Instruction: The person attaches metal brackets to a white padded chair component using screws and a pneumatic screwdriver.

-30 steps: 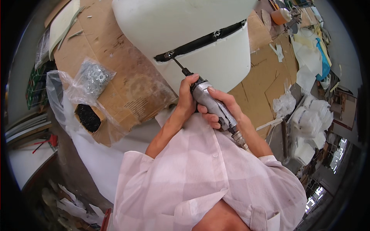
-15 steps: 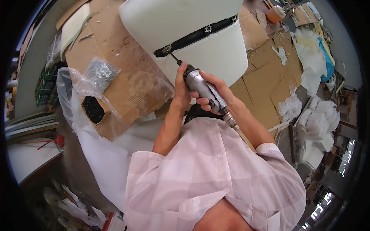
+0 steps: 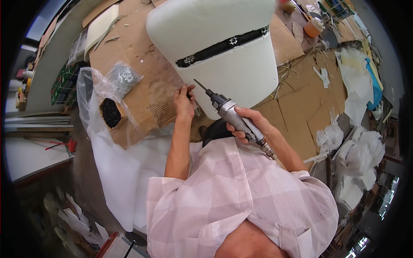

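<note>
In my right hand (image 3: 251,124) is a silver and black air screwdriver (image 3: 232,112), its hose trailing back past my forearm. Its long bit points up and left, over a white moulded panel (image 3: 241,75), clear of the slot. A black strip (image 3: 211,51) runs slantwise along the panel's slot, with several star-shaped metal pieces on it; one star-shaped piece (image 3: 189,59) sits near the strip's left end. Beside the panel's lower left edge, my left hand (image 3: 184,102) has its fingers curled together; what they hold, if anything, is too small to make out.
Left of the panel, a clear bag of small metal pieces (image 3: 124,80) lies on cardboard (image 3: 148,96). Near it is a small box of black screw-like pieces (image 3: 111,112). An orange-filled bottle (image 3: 314,27) stands far right, above plastic-wrapped white parts (image 3: 359,152).
The screwdriver's bit has come away from the strip's left star-shaped piece, and the tool has moved down and right. My left hand has left the tool's front end and moved left.
</note>
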`<state>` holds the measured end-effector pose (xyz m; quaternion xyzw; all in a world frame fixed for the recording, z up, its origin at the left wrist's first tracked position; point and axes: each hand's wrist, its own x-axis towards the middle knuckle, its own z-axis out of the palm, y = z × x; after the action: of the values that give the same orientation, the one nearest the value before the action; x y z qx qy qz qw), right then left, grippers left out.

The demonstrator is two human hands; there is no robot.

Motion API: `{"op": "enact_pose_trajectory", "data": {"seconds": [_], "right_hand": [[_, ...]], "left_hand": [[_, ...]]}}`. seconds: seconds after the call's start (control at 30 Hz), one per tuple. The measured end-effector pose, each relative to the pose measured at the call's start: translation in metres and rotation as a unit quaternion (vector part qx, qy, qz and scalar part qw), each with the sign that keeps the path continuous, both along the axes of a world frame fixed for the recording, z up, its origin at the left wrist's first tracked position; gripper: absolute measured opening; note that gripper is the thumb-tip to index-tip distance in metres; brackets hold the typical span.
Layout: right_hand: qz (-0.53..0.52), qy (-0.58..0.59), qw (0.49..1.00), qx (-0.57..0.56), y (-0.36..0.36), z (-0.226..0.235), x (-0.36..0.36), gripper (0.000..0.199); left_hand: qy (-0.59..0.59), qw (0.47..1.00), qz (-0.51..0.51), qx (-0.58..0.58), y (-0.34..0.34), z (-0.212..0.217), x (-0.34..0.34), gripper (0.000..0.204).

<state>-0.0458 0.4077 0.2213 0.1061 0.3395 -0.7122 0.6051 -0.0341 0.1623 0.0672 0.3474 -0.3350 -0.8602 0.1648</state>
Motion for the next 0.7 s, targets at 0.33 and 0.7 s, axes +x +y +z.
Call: {"op": "enact_pose_trajectory", "data": {"seconds": [0.33, 0.7], "right_hand": [[-0.007, 0.027, 0.999, 0.022, 0.004, 0.006, -0.008, 0.04], [-0.016, 0.038, 0.998, 0.039, -0.001, 0.004, -0.007, 0.043]], "left_hand": [[0.056, 0.99, -0.031, 0.127, -0.001, 0.02, -0.033, 0.021], [0.1, 0.983, -0.074, 0.134, -0.001, 0.029, -0.044, 0.015]]}}
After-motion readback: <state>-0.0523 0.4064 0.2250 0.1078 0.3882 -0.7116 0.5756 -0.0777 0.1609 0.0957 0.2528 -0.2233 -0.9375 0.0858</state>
